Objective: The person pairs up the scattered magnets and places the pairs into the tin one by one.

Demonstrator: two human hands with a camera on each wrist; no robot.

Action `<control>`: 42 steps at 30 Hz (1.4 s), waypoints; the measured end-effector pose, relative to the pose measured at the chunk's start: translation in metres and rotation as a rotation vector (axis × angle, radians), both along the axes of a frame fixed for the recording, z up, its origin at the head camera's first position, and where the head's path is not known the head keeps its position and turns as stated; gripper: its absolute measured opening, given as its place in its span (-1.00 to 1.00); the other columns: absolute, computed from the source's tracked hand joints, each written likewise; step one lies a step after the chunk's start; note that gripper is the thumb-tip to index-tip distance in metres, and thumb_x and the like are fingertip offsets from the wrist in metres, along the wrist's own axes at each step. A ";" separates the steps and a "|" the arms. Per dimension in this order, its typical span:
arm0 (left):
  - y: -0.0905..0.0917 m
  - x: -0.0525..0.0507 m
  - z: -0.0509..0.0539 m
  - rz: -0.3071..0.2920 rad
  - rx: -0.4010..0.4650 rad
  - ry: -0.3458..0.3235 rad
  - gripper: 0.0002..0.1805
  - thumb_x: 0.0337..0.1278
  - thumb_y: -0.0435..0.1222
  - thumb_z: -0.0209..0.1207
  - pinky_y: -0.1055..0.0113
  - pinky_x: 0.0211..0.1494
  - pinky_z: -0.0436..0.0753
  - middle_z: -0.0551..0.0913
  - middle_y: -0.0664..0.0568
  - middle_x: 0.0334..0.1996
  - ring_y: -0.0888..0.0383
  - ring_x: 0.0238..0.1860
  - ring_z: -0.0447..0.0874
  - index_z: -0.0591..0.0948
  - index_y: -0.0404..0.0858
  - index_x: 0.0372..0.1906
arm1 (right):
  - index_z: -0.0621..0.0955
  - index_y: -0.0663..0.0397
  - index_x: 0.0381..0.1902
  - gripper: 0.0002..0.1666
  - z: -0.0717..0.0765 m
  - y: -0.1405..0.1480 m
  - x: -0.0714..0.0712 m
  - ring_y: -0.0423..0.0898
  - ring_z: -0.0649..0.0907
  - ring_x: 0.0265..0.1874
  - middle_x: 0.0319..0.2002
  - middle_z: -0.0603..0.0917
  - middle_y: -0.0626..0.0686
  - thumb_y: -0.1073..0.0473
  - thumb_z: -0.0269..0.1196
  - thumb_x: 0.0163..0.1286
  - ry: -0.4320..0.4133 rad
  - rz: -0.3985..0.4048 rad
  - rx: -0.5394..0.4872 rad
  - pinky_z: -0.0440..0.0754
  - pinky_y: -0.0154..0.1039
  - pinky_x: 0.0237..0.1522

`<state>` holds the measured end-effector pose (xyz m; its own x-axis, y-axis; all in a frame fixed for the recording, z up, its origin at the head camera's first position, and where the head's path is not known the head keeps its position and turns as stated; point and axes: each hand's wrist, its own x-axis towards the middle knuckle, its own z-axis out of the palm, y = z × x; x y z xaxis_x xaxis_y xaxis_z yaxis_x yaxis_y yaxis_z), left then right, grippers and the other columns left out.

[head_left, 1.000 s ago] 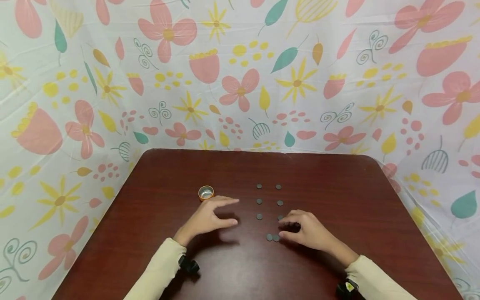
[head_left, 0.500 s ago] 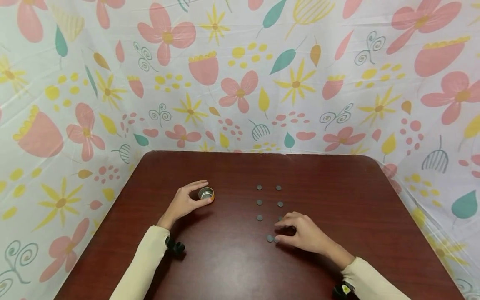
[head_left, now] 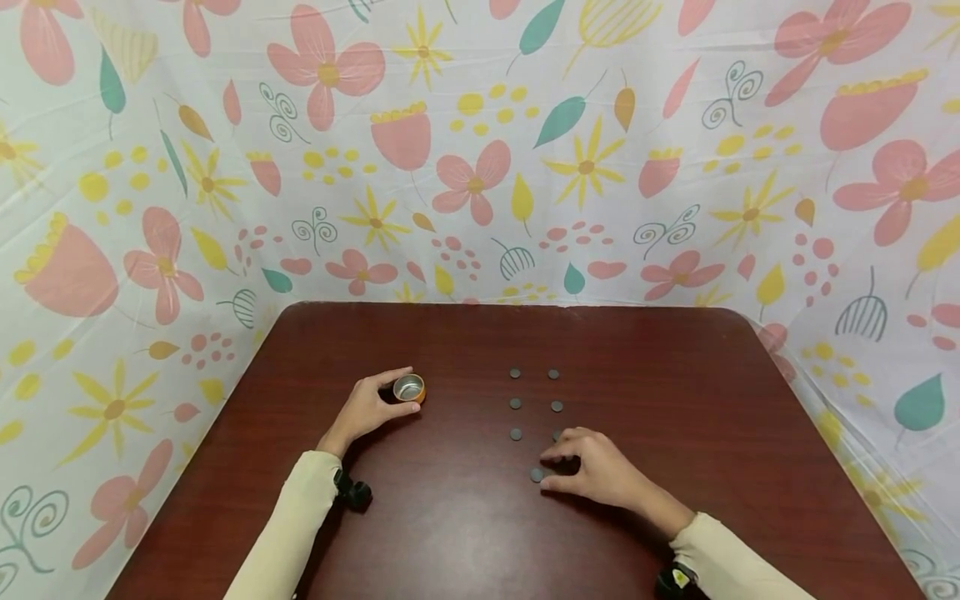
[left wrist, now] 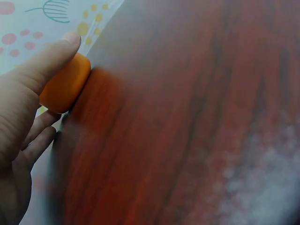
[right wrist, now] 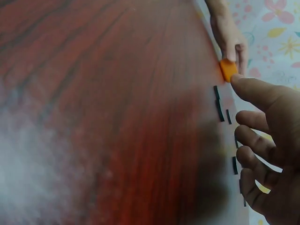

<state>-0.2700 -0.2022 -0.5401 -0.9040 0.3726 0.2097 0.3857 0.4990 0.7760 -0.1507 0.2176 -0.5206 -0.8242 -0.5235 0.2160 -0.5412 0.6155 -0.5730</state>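
Observation:
My left hand [head_left: 367, 407] holds a small round orange tin [head_left: 420, 399] between thumb and fingers on the left part of the table. The tin is open at the top, with a silvery inside. In the left wrist view, the thumb lies along the tin's orange wall [left wrist: 68, 89]. My right hand [head_left: 600, 472] hovers low, thumb and fingers apart, by the nearest dark grey disc [head_left: 537, 475]. Another grey disc [head_left: 557, 435] is partly covered by its fingers. The right wrist view shows thin discs [right wrist: 219, 110] beyond the fingers, none pinched.
Farther back on the dark red wooden table [head_left: 465, 533], more flat grey discs [head_left: 515, 403] lie in two short columns. A floral-print cloth [head_left: 480, 167] hangs behind the table and at both sides. Each wrist wears a black camera [head_left: 354, 493].
My left hand has moved left to the tin and taken hold of it. The right hand has shifted slightly left and now hides the second of the two nearest discs.

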 end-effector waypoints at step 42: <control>-0.001 0.001 -0.005 0.034 -0.001 -0.042 -0.20 0.01 0.01 0.52 -0.05 0.33 0.53 0.64 0.07 0.24 0.02 0.32 0.54 0.56 -0.15 0.39 | 0.87 -0.16 -0.33 -0.83 -0.006 -0.016 0.001 -0.37 0.39 -0.39 -0.41 0.58 -0.38 -0.01 0.59 0.12 0.079 -0.030 0.039 0.44 -0.43 -0.38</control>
<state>-0.2693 -0.2028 -0.5446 -0.9241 0.3419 0.1707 0.3355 0.5118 0.7909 -0.1500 0.2014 -0.5263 -0.8208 -0.5080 0.2610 -0.5647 0.6533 -0.5044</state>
